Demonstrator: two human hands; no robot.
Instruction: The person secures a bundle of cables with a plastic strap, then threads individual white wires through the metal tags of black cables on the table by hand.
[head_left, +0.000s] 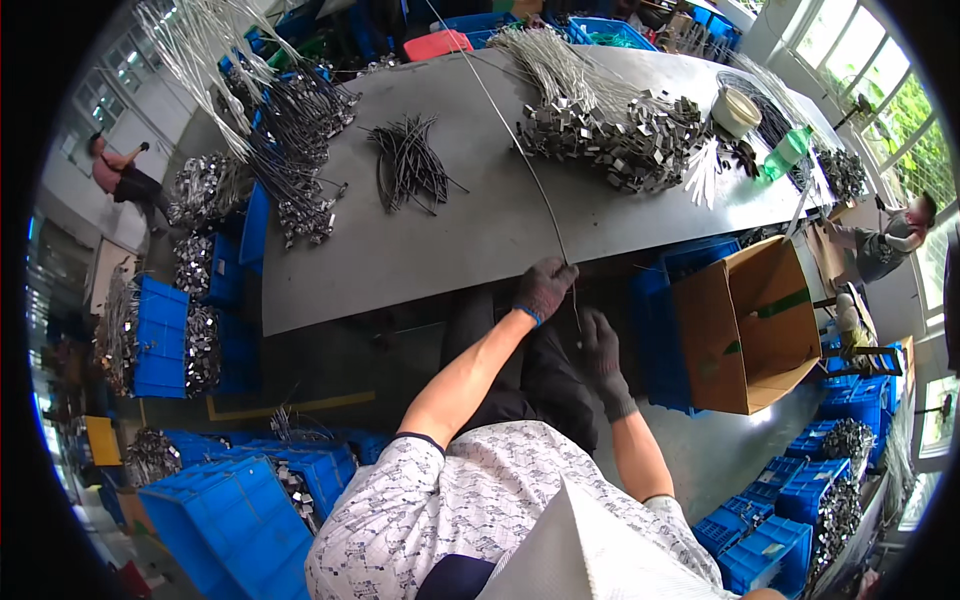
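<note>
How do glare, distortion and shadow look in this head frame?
Head view: the table's edge bows; bright glare near the bottle; the windows look nearly washed out.
Head view: deep shadow beneath the table, yet the left hand, right hand and cable are readable.

White short-sleeved shirt (490,475) with grey-blue print, dark sleeve hems (421,438), black trousers (555,385); left hand (545,288) in dark grey knit glove (538,297), blue cuff edge (531,317), right hand (602,355) likewise knit-gloved, longer grey cuff (618,402).
</note>
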